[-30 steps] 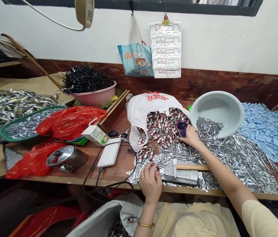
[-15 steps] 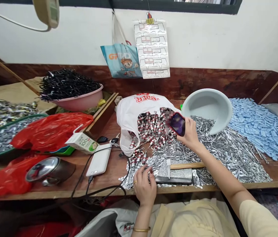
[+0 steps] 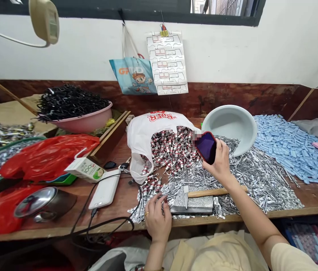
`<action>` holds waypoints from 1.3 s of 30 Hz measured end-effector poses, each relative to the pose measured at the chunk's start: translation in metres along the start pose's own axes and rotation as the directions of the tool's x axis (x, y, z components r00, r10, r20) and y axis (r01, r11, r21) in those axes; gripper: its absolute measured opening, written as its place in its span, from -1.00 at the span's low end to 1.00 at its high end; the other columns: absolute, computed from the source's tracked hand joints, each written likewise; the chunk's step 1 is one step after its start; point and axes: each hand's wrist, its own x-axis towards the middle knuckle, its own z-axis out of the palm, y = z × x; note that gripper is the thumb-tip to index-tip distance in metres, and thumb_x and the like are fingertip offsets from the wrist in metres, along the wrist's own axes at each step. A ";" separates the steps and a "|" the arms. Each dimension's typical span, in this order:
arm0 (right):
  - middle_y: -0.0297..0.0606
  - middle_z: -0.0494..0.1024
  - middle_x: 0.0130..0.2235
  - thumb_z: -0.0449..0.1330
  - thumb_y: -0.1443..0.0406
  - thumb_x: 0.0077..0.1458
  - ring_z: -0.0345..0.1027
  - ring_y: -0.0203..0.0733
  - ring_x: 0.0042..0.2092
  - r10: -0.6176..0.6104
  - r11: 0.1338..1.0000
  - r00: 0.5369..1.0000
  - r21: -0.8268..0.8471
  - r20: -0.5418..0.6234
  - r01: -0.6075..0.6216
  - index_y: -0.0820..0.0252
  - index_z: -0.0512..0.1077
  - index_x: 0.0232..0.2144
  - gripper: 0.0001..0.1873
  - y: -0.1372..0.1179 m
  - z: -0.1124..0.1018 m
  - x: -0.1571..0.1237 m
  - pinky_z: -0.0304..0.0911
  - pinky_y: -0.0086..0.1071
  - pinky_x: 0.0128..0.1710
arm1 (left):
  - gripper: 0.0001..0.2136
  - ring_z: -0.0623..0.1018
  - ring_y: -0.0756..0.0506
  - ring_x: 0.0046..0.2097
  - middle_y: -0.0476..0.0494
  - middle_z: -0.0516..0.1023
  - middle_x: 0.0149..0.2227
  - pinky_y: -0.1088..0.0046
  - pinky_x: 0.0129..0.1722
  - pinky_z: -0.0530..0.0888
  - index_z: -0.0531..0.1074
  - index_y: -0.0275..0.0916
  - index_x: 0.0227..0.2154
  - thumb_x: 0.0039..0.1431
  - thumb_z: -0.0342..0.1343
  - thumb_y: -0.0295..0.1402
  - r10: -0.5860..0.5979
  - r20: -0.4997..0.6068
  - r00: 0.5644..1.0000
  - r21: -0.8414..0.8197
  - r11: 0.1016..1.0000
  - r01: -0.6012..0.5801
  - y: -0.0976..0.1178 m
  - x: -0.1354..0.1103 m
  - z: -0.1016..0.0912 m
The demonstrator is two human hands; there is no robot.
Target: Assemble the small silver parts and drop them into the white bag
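My right hand (image 3: 221, 164) is closed around a smartphone (image 3: 207, 147) in a red case, raised above the small metal parts. Its screen looks mostly dark. My left hand (image 3: 159, 220) lies at the table's front edge, fingers slightly spread over loose metal pieces and holding nothing visible. Just right of it, a hammer (image 3: 215, 191) with a wooden handle rests across a flat metal block (image 3: 194, 205). Red-and-silver metal pieces (image 3: 172, 148) spill from a white plastic bag (image 3: 139, 131) behind my hands. Silver metal strips (image 3: 263, 180) are heaped around the block and to the right.
A grey basin (image 3: 232, 113) tilts on the heap, beside light-blue pieces (image 3: 291, 146). On the left are a white power bank (image 3: 105, 190) with a black cable, a drink carton (image 3: 85, 169), a metal mug (image 3: 48, 205), red bags (image 3: 48, 154) and a pink basin (image 3: 91, 122) of black pieces.
The camera view has shifted slightly, so the scene sits further left and a little lower. My right hand still holds the smartphone, and my left hand stays at the table edge.
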 end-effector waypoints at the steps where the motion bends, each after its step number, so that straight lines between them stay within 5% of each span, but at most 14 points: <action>1: 0.12 0.10 0.26 0.23 0.20 0.00 0.00 0.24 0.29 0.051 0.996 0.999 0.077 0.013 -0.052 0.21 -0.13 0.37 -0.02 -0.002 -0.004 -0.002 0.07 0.16 0.27 | -0.81 0.47 -0.27 0.01 -0.29 0.55 -0.06 0.14 0.04 0.38 0.50 -0.24 -0.20 0.33 -0.02 -0.39 0.002 -0.004 1.000 0.003 1.000 -0.002 0.000 0.000 0.000; 4: 0.00 0.24 0.20 0.24 0.10 -0.05 0.19 0.11 0.16 0.212 0.778 0.947 0.545 0.241 -0.313 0.13 0.07 0.30 -0.11 -0.007 -0.015 -0.006 0.28 0.00 0.11 | -0.82 0.47 -0.27 0.01 -0.30 0.55 -0.07 0.13 0.06 0.38 0.50 -0.25 -0.20 0.33 -0.02 -0.40 0.009 -0.014 1.000 0.005 1.000 -0.009 0.000 0.001 0.001; 6: -0.09 0.37 0.08 0.18 0.00 -0.02 0.29 -0.04 -0.06 0.168 0.336 0.873 0.806 0.458 -0.488 0.06 0.21 0.21 -0.25 -0.010 -0.024 -0.008 0.37 -0.15 -0.16 | -0.82 0.47 -0.27 0.01 -0.31 0.56 -0.08 0.11 0.08 0.37 0.51 -0.25 -0.20 0.32 -0.02 -0.40 0.009 -0.014 1.000 -0.003 1.000 -0.009 -0.001 0.001 0.002; 9: -0.13 0.43 -0.07 0.09 -0.15 0.02 0.14 -0.25 -0.34 -0.036 -0.266 0.793 0.759 0.608 -0.594 0.06 0.31 0.09 -0.33 -0.012 -0.035 -0.007 0.17 -0.42 -0.51 | -0.81 0.48 -0.26 0.01 -0.30 0.56 -0.08 0.10 0.11 0.36 0.51 -0.24 -0.20 0.30 -0.02 -0.40 0.002 -0.003 1.000 -0.013 1.000 -0.002 -0.001 0.001 0.003; 13: -0.29 0.33 -0.25 0.05 -0.16 0.14 -0.18 -0.39 -0.50 -0.219 -0.531 0.675 0.495 0.704 -0.688 0.12 0.27 0.06 -0.37 -0.008 -0.042 -0.014 -0.16 -0.57 -0.68 | -0.80 0.48 -0.26 0.02 -0.31 0.55 -0.07 0.09 0.10 0.36 0.51 -0.24 -0.21 0.30 -0.03 -0.38 -0.017 -0.001 1.000 -0.023 1.000 0.017 -0.002 0.001 0.006; 17: -0.47 0.14 -0.39 0.08 -0.02 0.24 -0.28 -0.44 -0.56 -0.348 -0.501 0.533 0.328 0.771 -0.801 0.10 0.22 0.11 -0.49 -0.001 -0.035 -0.049 -0.22 -0.61 -0.73 | -0.80 0.48 -0.26 0.02 -0.31 0.54 -0.07 0.07 0.11 0.35 0.51 -0.23 -0.22 0.30 -0.03 -0.35 -0.026 -0.011 1.000 -0.051 0.998 0.026 -0.003 0.003 0.010; 21: -0.53 0.17 -0.45 0.11 -0.26 0.09 -0.24 -0.47 -0.62 -0.311 -0.314 0.570 0.484 0.760 -0.817 0.08 0.30 0.03 -0.31 0.014 -0.038 -0.086 -0.17 -0.57 -0.77 | -0.80 0.48 -0.26 0.01 -0.30 0.54 -0.10 0.04 0.13 0.34 0.51 -0.23 -0.22 0.30 -0.01 -0.35 -0.012 0.001 1.000 -0.075 0.997 0.012 -0.005 0.005 0.013; 24: -0.56 0.24 -0.53 -0.20 -0.25 0.20 -0.17 -0.40 -0.66 0.210 0.195 0.688 0.660 0.694 -0.726 0.19 0.42 -0.13 -0.26 0.050 -0.077 -0.096 -0.04 -0.48 -0.78 | -0.81 0.48 -0.26 0.02 -0.31 0.53 -0.08 0.02 0.13 0.34 0.51 -0.23 -0.21 0.29 -0.01 -0.36 -0.008 0.005 1.000 -0.076 0.997 0.008 -0.005 0.006 0.012; 26: -0.49 0.39 -0.51 -0.20 -0.17 0.25 0.07 -0.33 -0.62 0.538 0.521 0.741 0.532 0.401 -0.667 0.24 0.44 -0.14 -0.31 0.086 -0.120 -0.098 0.15 -0.43 -0.70 | -0.81 0.48 -0.27 0.02 -0.32 0.53 -0.07 0.03 0.12 0.35 0.51 -0.23 -0.21 0.29 -0.01 -0.36 -0.003 -0.004 1.000 -0.068 0.998 0.003 -0.003 0.006 0.012; 28: -0.25 0.56 -0.35 -0.03 -0.14 0.22 0.38 -0.19 -0.43 0.713 0.670 0.696 0.210 0.086 -0.712 0.26 0.42 -0.04 -0.37 0.125 -0.163 -0.105 0.33 -0.36 -0.47 | -0.81 0.48 -0.27 0.01 -0.32 0.54 -0.07 0.04 0.10 0.36 0.50 -0.24 -0.22 0.30 -0.01 -0.35 0.009 -0.010 1.000 -0.059 0.998 -0.010 -0.002 0.006 0.013; 31: 0.11 0.60 -0.15 0.04 -0.14 0.19 0.52 0.19 -0.14 0.801 0.504 0.585 -0.380 -0.131 -0.775 0.28 0.36 0.09 -0.31 0.169 -0.205 -0.126 0.36 -0.10 -0.16 | -0.80 0.48 -0.28 0.02 -0.33 0.55 -0.07 0.03 0.11 0.36 0.51 -0.24 -0.22 0.30 -0.02 -0.35 0.008 -0.006 1.000 -0.068 0.998 -0.008 -0.001 0.007 0.014; 34: 0.21 0.58 -0.14 -0.05 -0.14 0.26 0.51 0.28 -0.08 0.863 0.374 0.503 -0.608 -0.049 -0.700 0.34 0.31 0.15 -0.28 0.186 -0.207 -0.146 0.32 -0.01 -0.08 | -0.78 0.48 -0.28 0.05 -0.33 0.53 -0.04 0.01 0.15 0.34 0.52 -0.25 -0.18 0.31 -0.02 -0.34 -0.028 0.001 1.000 -0.091 0.995 0.028 0.000 0.010 0.012; 36: 0.18 0.58 -0.12 -0.10 -0.13 0.29 0.52 0.23 -0.09 0.862 0.368 0.506 -0.647 -0.032 -0.668 0.32 0.29 0.16 -0.29 0.188 -0.195 -0.153 0.33 -0.04 -0.08 | -0.76 0.45 -0.29 0.11 -0.36 0.49 0.04 -0.02 0.19 0.31 0.51 -0.27 -0.12 0.32 -0.03 -0.34 -0.043 -0.004 0.999 -0.088 0.995 0.042 0.007 0.010 0.008; 39: 0.18 0.51 -0.01 -0.13 -0.10 0.32 0.48 0.21 -0.07 0.802 0.385 0.592 -0.687 -0.082 -0.617 0.32 0.31 0.15 -0.32 0.189 -0.177 -0.152 0.33 -0.04 -0.08 | -0.72 0.38 -0.33 0.22 -0.42 0.38 0.18 -0.04 0.23 0.27 0.44 -0.30 0.02 0.32 -0.01 -0.37 0.021 -0.008 1.000 -0.094 0.995 -0.021 0.036 0.004 0.003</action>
